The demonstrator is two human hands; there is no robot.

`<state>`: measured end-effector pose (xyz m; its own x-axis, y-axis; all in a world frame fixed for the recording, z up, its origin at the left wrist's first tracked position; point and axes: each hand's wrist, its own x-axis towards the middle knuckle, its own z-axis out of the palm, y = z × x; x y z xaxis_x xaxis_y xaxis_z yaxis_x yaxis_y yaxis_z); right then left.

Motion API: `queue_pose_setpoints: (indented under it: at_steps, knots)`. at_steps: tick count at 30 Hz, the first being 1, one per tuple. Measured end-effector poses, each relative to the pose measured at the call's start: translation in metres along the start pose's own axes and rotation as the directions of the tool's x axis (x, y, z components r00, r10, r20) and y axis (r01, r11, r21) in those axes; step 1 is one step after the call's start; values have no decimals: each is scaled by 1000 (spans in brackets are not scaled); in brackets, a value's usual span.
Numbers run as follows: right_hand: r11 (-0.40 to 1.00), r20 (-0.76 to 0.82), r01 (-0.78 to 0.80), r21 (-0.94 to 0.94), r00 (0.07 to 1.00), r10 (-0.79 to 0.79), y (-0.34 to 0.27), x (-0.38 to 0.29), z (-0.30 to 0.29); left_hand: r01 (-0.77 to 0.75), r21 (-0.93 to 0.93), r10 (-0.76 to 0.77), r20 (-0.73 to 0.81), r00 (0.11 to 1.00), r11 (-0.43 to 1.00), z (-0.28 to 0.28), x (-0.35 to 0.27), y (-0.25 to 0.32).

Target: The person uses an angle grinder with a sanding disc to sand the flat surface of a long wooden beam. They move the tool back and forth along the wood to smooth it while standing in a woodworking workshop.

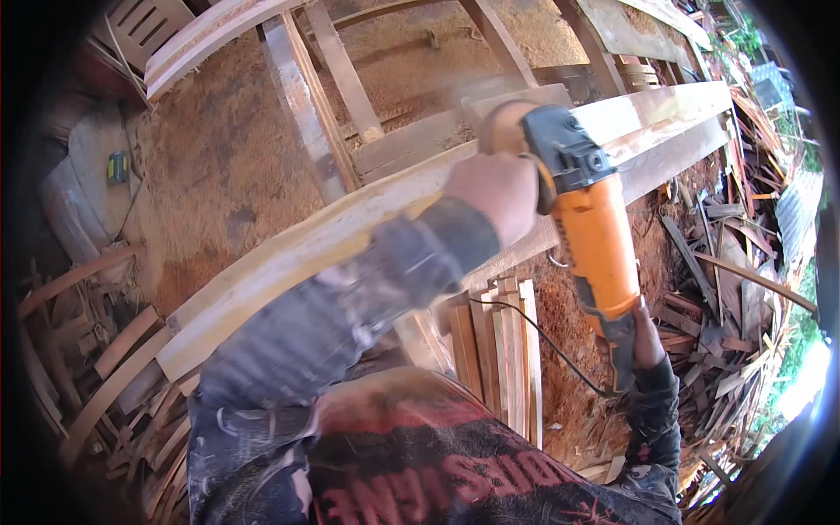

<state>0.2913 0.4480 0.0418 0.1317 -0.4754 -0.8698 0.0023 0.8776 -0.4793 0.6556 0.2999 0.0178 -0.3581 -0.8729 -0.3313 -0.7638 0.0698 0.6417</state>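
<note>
An orange and black angle grinder (594,230), apparently fitted with a sanding disc (508,125), lies over a long pale wooden beam (295,256). My left hand (495,190) is closed near the tool's head, around what seems to be its side handle, which the hand mostly hides. Around the rear grip is my right hand (646,338), partly hidden behind the tool. The disc is at the beam's upper face; its exact contact is blurred. A black cord (551,344) curves from the rear of the grinder towards the left.
Wooden frame pieces (348,72) stand beyond the beam over sawdust-covered ground (203,157). Stacked wooden strips (495,348) lie below the beam. Scrap wood is piled at the right (709,295) and lower left (131,400). A small dark can (118,167) is at the far left.
</note>
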Motion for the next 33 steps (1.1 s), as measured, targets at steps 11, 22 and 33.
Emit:
queue_pose_setpoints:
  at_steps: [11,22,33]
  knots:
    - [991,133,83,105,986,-96,49,-19,54,-45,-84,33,-141,989,995,38,-59,-22]
    - [419,472,388,-821,874,116,20,21,252,478,-350,-583,-325,745,806,26,-345,-112]
    - [842,469,325,-431,878,-98,-7,0,147,314,-202,-357,-232,905,928,22,-212,-67]
